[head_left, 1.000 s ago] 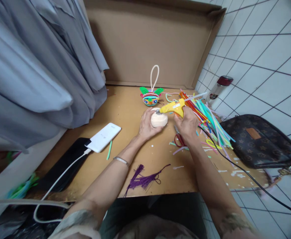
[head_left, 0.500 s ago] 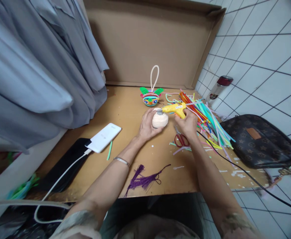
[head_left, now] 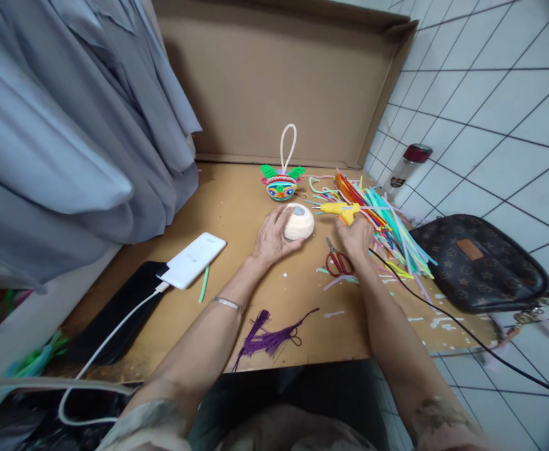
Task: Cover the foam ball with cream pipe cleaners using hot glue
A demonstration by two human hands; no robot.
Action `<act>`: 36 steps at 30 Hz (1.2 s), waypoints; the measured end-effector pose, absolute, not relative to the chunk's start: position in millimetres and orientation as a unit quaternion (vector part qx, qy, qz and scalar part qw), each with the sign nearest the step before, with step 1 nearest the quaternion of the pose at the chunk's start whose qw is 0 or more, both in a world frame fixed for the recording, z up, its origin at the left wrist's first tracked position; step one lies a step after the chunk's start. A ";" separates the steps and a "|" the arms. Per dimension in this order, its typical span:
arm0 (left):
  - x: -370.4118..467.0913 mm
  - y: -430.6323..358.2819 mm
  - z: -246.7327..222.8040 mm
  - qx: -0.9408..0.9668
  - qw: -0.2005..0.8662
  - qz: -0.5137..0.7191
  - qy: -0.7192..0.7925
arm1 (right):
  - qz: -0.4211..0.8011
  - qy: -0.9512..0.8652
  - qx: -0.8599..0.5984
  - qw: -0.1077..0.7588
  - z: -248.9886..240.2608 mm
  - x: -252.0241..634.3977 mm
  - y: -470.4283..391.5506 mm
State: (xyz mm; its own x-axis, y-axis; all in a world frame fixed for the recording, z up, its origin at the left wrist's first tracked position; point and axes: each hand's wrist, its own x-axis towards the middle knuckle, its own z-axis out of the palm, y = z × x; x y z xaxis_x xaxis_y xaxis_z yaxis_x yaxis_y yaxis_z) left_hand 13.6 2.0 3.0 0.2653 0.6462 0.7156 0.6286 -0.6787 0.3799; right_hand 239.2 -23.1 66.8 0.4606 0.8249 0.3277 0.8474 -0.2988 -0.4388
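My left hand (head_left: pixel 271 236) is wrapped around the left side of a cream-coloured round ball (head_left: pixel 301 223), which has a greyish patch on top. In my right hand (head_left: pixel 355 238) is a yellow glue gun (head_left: pixel 341 210), its nozzle pointing left and a short distance away from the ball. A clear glue stick pokes out of the gun's back end. Just behind the ball stands a colourful lion-head ornament (head_left: pixel 281 186) with green ears and a white loop. Red-handled scissors (head_left: pixel 337 260) lie beside my right wrist.
Many coloured pipe cleaners (head_left: pixel 399 232) are piled at the right, near a brown patterned bag (head_left: pixel 484 263) and a jar (head_left: pixel 408 168). Purple tassels (head_left: pixel 272 338) lie near the front edge. At the left are a white phone-like device (head_left: pixel 193 260) with a cable and a grey curtain (head_left: pixel 115 144). The gun's black cord (head_left: pixel 444 311) runs right.
The glue gun has moved right, away from the ball; its nozzle was at the top of the ball before. My left hand still holds the ball, whose grey patch now shows more fully.
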 end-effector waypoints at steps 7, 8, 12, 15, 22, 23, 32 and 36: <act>14.6 -0.7 3.0 0.787 0.040 0.463 0.405 | -0.012 -0.516 -0.825 0.231 46.1 247.6 -17.6; 14.7 -0.7 2.7 0.787 0.044 0.463 0.406 | -0.014 -0.513 -0.826 0.232 42.5 249.9 -16.0; 14.7 -0.7 2.5 0.784 0.052 0.465 0.408 | -0.023 -0.517 -0.819 0.250 28.5 258.0 -9.8; 15.2 -1.1 3.2 0.785 0.051 0.473 0.397 | -0.041 -0.537 -0.805 0.248 23.2 259.9 -7.4; 17.8 -0.9 -0.5 0.772 0.043 0.490 0.402 | -0.048 -0.551 -0.815 0.173 36.1 246.8 -14.3; 18.0 -0.4 -1.7 0.770 0.043 0.492 0.404 | -0.045 -0.549 -0.818 0.166 38.5 244.4 -15.7; 17.3 4.2 -6.2 0.770 0.052 0.510 0.379 | -0.041 -0.565 -0.814 0.133 52.5 236.0 -26.0; 18.0 5.2 -6.0 0.766 0.058 0.514 0.382 | -0.075 -0.588 -0.786 0.178 59.5 232.1 -28.0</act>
